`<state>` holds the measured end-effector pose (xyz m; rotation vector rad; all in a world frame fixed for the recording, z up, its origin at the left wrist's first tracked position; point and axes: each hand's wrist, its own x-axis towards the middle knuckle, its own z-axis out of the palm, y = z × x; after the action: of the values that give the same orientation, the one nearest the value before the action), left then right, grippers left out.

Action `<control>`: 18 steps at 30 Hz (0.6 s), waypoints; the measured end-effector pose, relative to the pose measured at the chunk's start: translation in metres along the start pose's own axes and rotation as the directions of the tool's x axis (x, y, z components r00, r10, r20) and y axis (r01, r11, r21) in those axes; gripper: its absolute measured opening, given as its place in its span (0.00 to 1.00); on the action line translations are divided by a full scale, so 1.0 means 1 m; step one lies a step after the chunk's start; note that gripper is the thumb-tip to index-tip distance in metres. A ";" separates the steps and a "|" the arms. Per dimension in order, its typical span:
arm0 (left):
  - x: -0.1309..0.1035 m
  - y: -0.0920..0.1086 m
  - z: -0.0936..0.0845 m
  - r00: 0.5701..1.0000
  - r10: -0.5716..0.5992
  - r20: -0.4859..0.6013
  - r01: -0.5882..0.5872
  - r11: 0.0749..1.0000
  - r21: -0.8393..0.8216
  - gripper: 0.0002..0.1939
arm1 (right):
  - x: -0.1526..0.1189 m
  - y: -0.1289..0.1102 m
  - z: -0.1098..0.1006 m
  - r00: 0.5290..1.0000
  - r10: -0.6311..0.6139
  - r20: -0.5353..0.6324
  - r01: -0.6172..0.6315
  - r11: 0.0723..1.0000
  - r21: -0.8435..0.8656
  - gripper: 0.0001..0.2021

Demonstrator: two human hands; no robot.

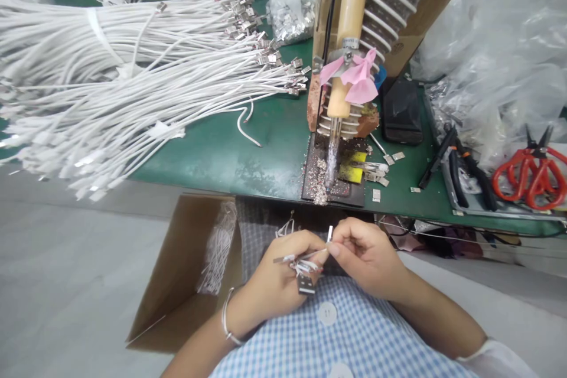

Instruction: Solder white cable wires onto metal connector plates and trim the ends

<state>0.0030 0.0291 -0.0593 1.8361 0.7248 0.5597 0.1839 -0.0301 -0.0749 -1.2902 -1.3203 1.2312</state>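
Note:
Close to my lap, below the table's front edge, my left hand point(283, 274) is closed around several thin white USB cables. One silver USB plug point(305, 284) hangs beneath its fingers, and another cable end sticks out at the knuckles. My right hand point(367, 257) pinches a small silver connector point(330, 233) between thumb and forefinger. A thin white wire runs to it from my left fingers, and the two hands nearly touch. Above them a soldering iron point(349, 18) with a wooden handle and a pink cloth tie points down at a dark pad point(357, 196) strewn with solder bits.
Bundles of white cables point(177, 65) cover the table's left side. Loose metal shells point(376, 195), a black box point(401, 112), red-handled cutters point(531, 171) and black pliers point(469, 171) lie at right. A cardboard box point(163, 283) stands on the floor at left, with a bag of cables inside.

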 end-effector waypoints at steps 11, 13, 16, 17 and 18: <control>-0.003 0.000 0.004 0.993 -0.116 0.025 0.118 0.986 -0.118 0.09 | 0.004 -0.002 0.002 0.972 -0.228 -0.060 0.222 0.971 -0.089 0.05; -0.004 -0.001 0.005 0.990 -0.139 0.018 0.140 0.980 -0.143 0.11 | 0.005 -0.003 0.002 0.943 -0.322 -0.081 0.305 0.936 -0.175 0.05; -0.004 -0.001 0.007 0.985 -0.174 0.007 0.172 0.966 -0.192 0.12 | 0.007 -0.003 0.004 0.890 -0.448 -0.089 0.403 0.862 -0.307 0.05; -0.004 -0.001 0.007 0.983 -0.185 0.004 0.182 0.961 -0.208 0.12 | 0.007 -0.002 0.004 0.872 -0.483 -0.083 0.428 0.832 -0.353 0.05; -0.005 -0.002 0.007 0.980 -0.197 0.000 0.192 0.956 -0.220 0.12 | 0.006 -0.002 0.005 0.856 -0.512 -0.075 0.445 0.802 -0.398 0.05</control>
<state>0.0043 0.0215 -0.0635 1.5372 0.8151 0.5105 0.1783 -0.0241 -0.0740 -1.1733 -1.6667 0.5105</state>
